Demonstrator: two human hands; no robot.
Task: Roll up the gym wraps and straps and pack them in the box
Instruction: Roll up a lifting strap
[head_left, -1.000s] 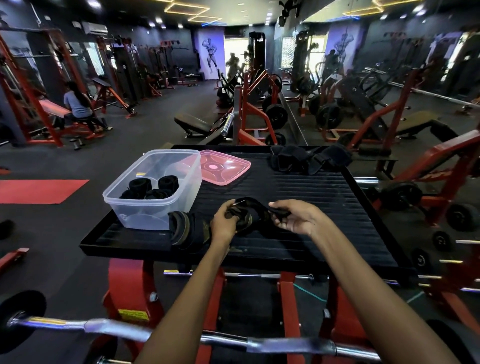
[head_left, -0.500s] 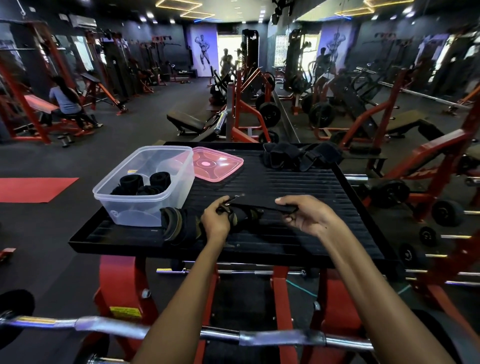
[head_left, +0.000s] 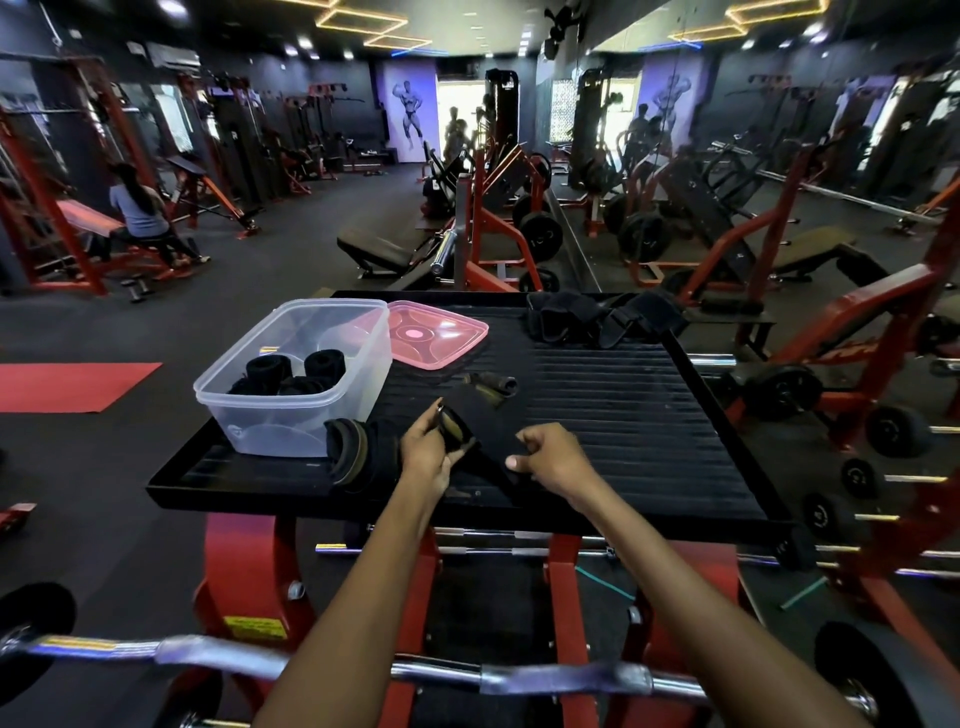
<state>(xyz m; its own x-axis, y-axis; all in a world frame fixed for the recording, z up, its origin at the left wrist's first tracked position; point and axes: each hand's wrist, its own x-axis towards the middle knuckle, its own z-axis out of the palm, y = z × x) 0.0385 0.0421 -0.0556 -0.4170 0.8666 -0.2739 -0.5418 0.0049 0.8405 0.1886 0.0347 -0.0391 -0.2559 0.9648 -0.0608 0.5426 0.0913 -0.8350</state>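
A black strap (head_left: 475, 410) lies stretched across the ribbed black platform (head_left: 623, 395), its far end reaching past the middle. My left hand (head_left: 428, 449) grips the strap's padded end near a metal ring. My right hand (head_left: 553, 457) pinches the strap's near end. A clear plastic box (head_left: 301, 410) at the left holds several rolled black wraps (head_left: 291, 371). A rolled wrap with a tan edge (head_left: 353, 454) sits just left of my left hand. More unrolled black wraps (head_left: 597, 314) are piled at the platform's far edge.
A pink lid (head_left: 436, 332) lies behind the box. A chrome curl bar (head_left: 311, 662) crosses below my arms. Red gym machines, benches and weight plates surround the platform. A person (head_left: 137, 208) sits on a bench far left.
The strap has been unfolded and laid out away from me. My right hand has moved nearer and lower, to the strap's near end. My left hand keeps its grip on the padded end.
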